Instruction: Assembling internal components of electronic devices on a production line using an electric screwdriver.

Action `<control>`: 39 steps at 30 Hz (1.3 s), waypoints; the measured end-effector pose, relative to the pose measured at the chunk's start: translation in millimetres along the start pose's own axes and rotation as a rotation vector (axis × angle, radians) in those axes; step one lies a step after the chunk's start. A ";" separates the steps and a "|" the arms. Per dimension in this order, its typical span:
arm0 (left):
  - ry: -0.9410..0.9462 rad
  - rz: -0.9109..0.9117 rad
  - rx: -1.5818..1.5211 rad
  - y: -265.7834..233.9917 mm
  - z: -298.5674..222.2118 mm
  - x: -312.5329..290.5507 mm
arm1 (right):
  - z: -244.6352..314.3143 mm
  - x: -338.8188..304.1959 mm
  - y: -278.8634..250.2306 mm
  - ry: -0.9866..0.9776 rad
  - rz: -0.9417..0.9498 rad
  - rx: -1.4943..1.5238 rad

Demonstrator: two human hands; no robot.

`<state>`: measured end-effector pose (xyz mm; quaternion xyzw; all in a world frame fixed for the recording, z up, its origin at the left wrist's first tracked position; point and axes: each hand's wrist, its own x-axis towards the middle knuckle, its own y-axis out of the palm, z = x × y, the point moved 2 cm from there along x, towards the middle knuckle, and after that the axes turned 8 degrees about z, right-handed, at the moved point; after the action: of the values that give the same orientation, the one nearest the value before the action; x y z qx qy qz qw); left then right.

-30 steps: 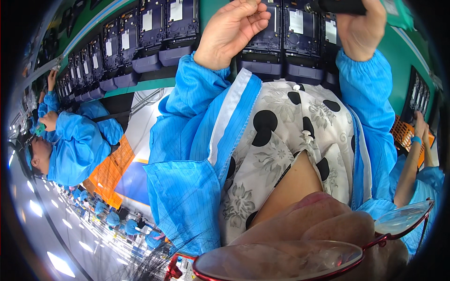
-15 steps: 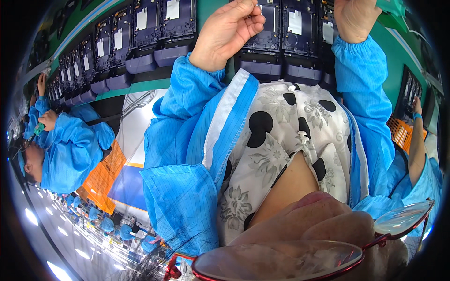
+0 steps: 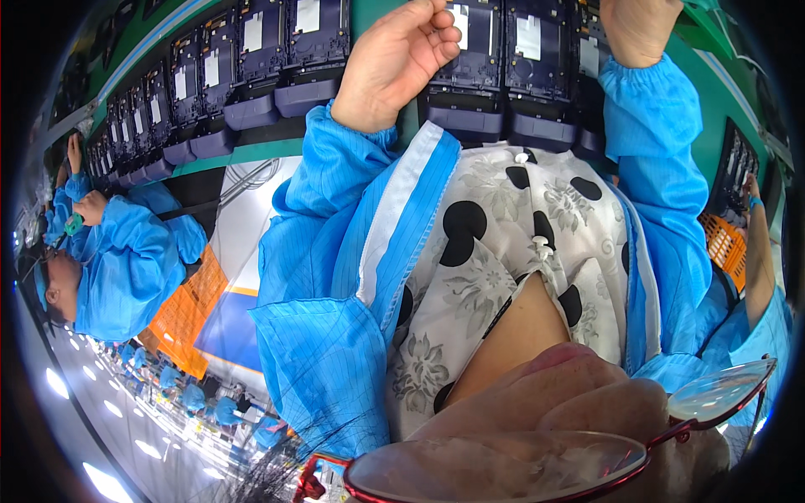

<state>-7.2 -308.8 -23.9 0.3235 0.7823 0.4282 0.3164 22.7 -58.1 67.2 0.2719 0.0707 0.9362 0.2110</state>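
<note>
My left hand (image 3: 394, 67) is raised over the row, thumb and fingertips pressed together at the upper edge of the view. Whatever they pinch, if anything, is too small to make out. Just right of it lies a dark electronics housing (image 3: 470, 63) with a white rectangle and a purple lower end. Another dark housing (image 3: 530, 75) sits beside that one. My right hand (image 3: 641, 29) is above the right end of these housings; its fingers run out of the picture at the top. Blue elastic-cuffed sleeves cover both my forearms.
More dark housings (image 3: 205, 80) line the green bench (image 3: 381, 17) to the left. A green object (image 3: 708, 17) is at the upper right. Co-workers in blue sit on both sides, the left one (image 3: 126, 260) near an orange perforated chair back (image 3: 189, 310). An orange basket-like item (image 3: 723, 247) is at right.
My left hand has shifted slightly left and up, its fingers still closed together. My right hand has moved a little to the right and upward. The housings stay in place.
</note>
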 end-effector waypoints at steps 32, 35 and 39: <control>-0.032 -0.019 0.091 13.3 -0.6 -9.8 | 51.8 -46.2 -27.9 0.056 0.351 0.310; -0.094 -0.012 0.129 14.4 9.0 -2.7 | 49.1 -41.3 -31.4 0.034 0.309 0.387; -0.104 0.120 0.319 20.2 19.4 -2.5 | 50.4 -34.0 -33.8 0.018 0.275 0.462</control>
<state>14.0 -293.1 -14.0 0.4372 0.8022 0.2993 0.2751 87.8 -41.6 85.0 0.3115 0.2469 0.9175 0.0138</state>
